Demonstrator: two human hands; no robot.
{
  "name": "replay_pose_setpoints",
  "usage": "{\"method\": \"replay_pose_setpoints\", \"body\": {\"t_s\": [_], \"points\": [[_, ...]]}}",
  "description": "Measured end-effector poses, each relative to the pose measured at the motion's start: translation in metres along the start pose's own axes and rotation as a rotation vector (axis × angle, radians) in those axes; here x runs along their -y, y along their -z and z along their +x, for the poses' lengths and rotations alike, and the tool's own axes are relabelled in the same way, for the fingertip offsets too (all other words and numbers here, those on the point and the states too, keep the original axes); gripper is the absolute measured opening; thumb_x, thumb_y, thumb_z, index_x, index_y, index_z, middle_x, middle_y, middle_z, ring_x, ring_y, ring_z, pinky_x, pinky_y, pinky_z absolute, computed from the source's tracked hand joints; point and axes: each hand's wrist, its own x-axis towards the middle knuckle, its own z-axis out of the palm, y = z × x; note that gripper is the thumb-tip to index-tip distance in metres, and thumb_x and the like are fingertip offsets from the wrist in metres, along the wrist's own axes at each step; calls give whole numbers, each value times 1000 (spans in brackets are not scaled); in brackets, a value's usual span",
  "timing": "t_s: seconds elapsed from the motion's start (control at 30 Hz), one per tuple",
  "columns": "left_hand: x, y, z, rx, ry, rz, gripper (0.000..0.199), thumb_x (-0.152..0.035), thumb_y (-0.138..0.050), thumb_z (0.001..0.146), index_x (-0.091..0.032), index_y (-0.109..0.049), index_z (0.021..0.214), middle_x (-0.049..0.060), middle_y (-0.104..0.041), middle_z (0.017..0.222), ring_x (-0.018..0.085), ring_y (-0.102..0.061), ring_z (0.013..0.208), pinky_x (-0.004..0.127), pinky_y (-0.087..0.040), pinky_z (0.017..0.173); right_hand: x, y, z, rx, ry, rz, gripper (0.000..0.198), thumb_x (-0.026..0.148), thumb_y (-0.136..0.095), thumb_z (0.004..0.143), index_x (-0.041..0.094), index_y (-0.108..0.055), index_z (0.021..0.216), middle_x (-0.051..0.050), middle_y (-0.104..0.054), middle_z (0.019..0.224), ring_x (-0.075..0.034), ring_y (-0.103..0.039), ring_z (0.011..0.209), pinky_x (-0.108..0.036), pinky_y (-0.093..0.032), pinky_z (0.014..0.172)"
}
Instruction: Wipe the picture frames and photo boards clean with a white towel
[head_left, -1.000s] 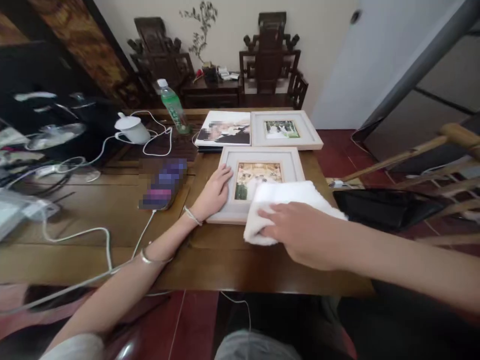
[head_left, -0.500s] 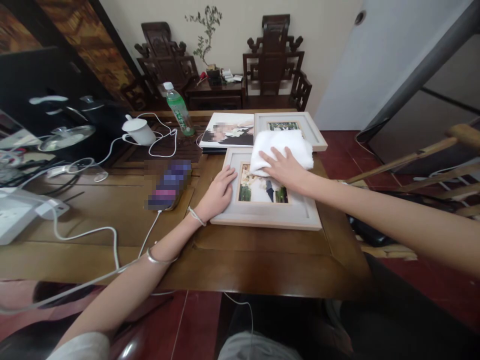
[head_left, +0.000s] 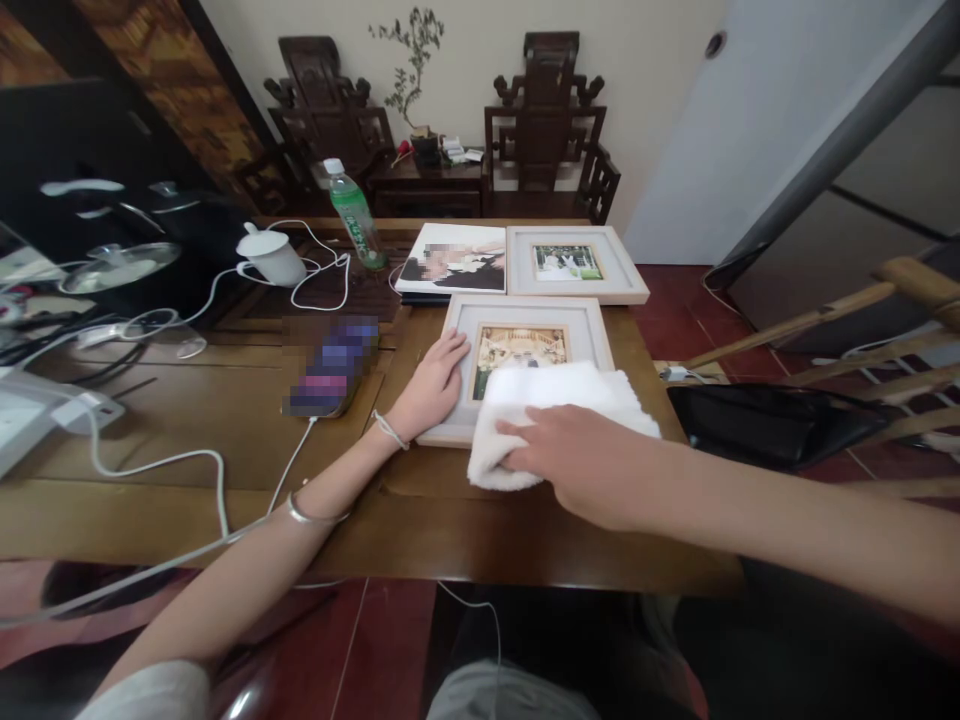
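Observation:
A pale wooden picture frame (head_left: 459, 398) lies flat on the wooden table in front of me, a photo in its middle. My left hand (head_left: 435, 380) rests open along its left edge, fingers laid on the border. A folded white towel (head_left: 551, 390) covers the frame's lower right part and hangs over its near edge. My right hand (head_left: 559, 450) grips the towel at the near side, with the fingers bent into the cloth. Behind, a second picture frame (head_left: 626, 270) lies beside a white photo book (head_left: 450, 262), on the far part of the table.
A phone (head_left: 330, 370) on a charging cable lies left of the frame. Further off stand a green-labelled bottle (head_left: 356, 215) and a white lidded cup (head_left: 270, 255). A power strip (head_left: 34, 410) and loose cables spread at the left. A wooden chair (head_left: 810, 320) stands at the right.
My right hand has drawn the towel from the frame's far right corner to its near edge, baring the upper photo and the second frame. My left hand stays on the left edge.

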Motion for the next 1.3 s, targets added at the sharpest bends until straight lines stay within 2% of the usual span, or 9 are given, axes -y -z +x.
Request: {"method": "replay_pose_setpoints", "body": {"t_s": [0.1,0.23,0.4,0.57,0.8,0.9,1.0,1.1,1.3], "points": [[0,0,0,-1,8,-11,44,-16,-38,90,-8,-56,130,16,-51,142,28,-36,141,49,-30,118,-3,-8,15,21,13,-121,47,1,-54,76,19,-67,118,-12,-53,140,-34,-55,117,-45,-49,87],[1,0,1,8,18,-52,44,-20,-36,93,-13,-54,132,14,-52,142,27,-35,141,51,-29,118,-30,-24,53,-41,-75,-288,55,3,-55,80,21,-59,131,-12,-37,153,-40,-38,135,-55,-40,101],[-2,0,0,-48,44,-111,49,-27,-32,98,-8,-45,140,18,-44,148,26,-36,141,47,-27,118,-69,-23,97,-151,-171,-460,39,12,-43,93,17,-65,125,-13,-40,152,-37,-30,140,-57,-28,110],[-8,2,0,-59,65,-111,54,-40,-29,101,-8,-39,144,18,-40,150,24,-36,141,44,-26,118,-84,-9,120,-147,-246,-530,39,19,-38,97,16,-66,123,-13,-39,152,-38,-29,140,-57,-27,109],[-11,4,0,-116,112,-195,63,-53,-18,101,-12,-42,143,16,-41,151,24,-38,140,44,-27,118,-36,-12,97,-125,-55,-474,32,16,-47,92,16,-71,113,-18,-50,142,-37,-43,130,-55,-35,101],[-12,4,0,-141,133,-230,69,-57,-12,100,-13,-44,143,15,-43,149,25,-40,139,45,-28,117,-11,-10,72,-56,23,-313,27,12,-53,87,15,-73,106,-18,-53,139,-36,-46,127,-51,-40,97],[-15,5,0,-134,180,-265,75,-60,-8,98,-12,-45,142,15,-46,148,25,-41,138,45,-28,117,1,-10,55,-47,56,-126,34,7,-53,84,16,-70,111,-15,-57,135,-32,-51,123,-43,-48,87],[-18,7,1,-110,239,-320,76,-59,-6,99,-10,-46,141,15,-46,147,24,-41,138,44,-27,118,2,-14,53,-94,57,-78,39,6,-51,83,18,-67,117,-13,-56,137,-31,-50,124,-43,-49,85],[-19,5,-1,-120,245,-360,70,-56,-8,100,-13,-41,145,13,-36,154,23,-32,143,44,-21,120,-24,-27,81,-109,-75,-261,44,9,-56,83,18,-63,126,-11,-33,155,-37,-29,141,-54,-35,106]]}}
